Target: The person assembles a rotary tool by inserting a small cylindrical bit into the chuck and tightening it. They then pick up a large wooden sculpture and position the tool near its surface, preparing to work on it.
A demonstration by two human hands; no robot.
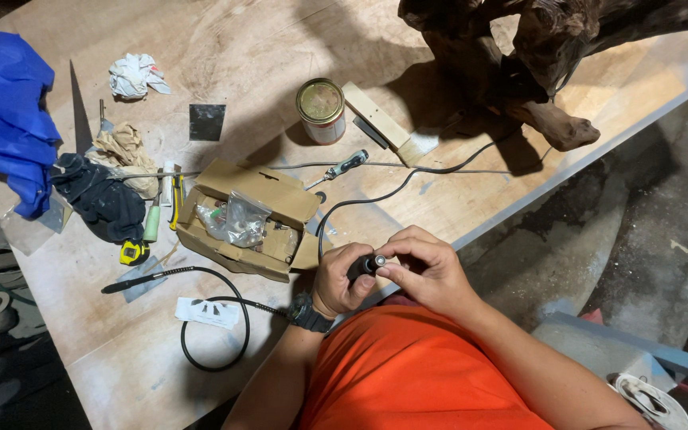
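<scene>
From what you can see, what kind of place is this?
Probably a woodworking workshop: a plywood workbench holds a screwdriver, a tin can and a large gnarled wood piece.

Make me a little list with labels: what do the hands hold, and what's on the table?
left hand: wrapped around a small black tool end with a round silver tip
right hand: fingers pinching that silver tip
table: pale wooden board
by the hands: open brown cardboard box holding clear plastic bags
farther off: round metal tin, dark gnarled driftwood piece, blue cloth
</scene>
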